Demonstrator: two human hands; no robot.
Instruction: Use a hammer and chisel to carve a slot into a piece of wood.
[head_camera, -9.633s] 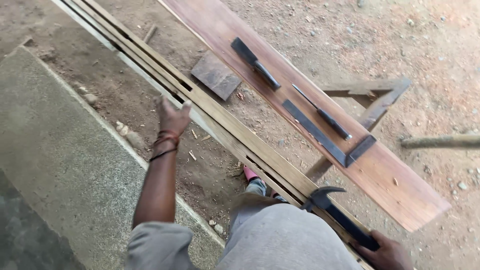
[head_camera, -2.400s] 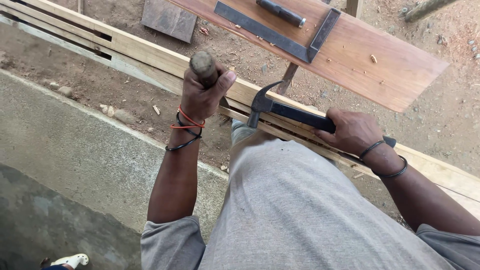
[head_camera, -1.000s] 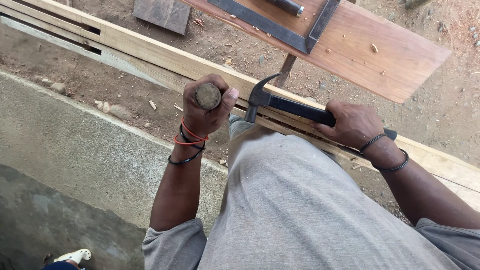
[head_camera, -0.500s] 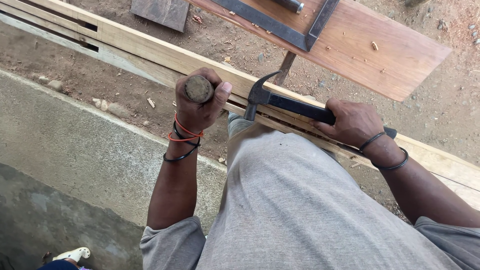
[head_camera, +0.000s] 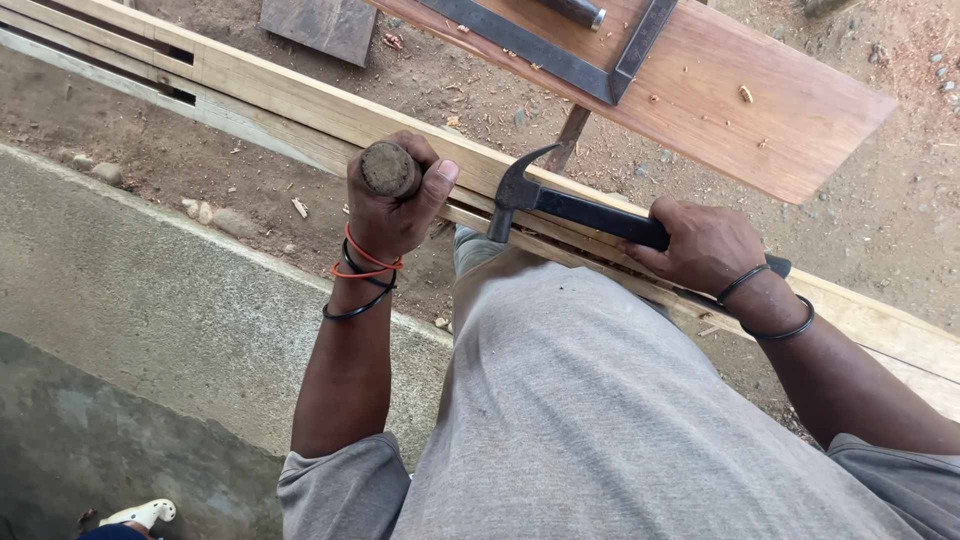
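left hand (head_camera: 395, 205) fists a chisel handle (head_camera: 386, 168) upright on the timber frame (head_camera: 290, 100); at three o'clock, right hand (head_camera: 705, 245) grips a claw hammer (head_camera: 560, 200), head poised beside it for striking.

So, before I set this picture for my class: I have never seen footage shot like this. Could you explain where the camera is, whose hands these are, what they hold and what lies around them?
There is no machine here. The camera sits on a person's head and looks down, so you see their own grey shirt, arms and two bare hands. The left hand is closed around a round wooden handle, seen end-on; the tool's working end is hidden beneath the fist. The right hand grips the dark shaft of a claw hammer, its head pointing toward the left hand. Both hands are over a long pale timber frame lying on dirt ground. Beyond it lies a wide reddish-brown plank that carries a dark metal square. Thin bands circle both wrists. A grey concrete slab runs along the left.
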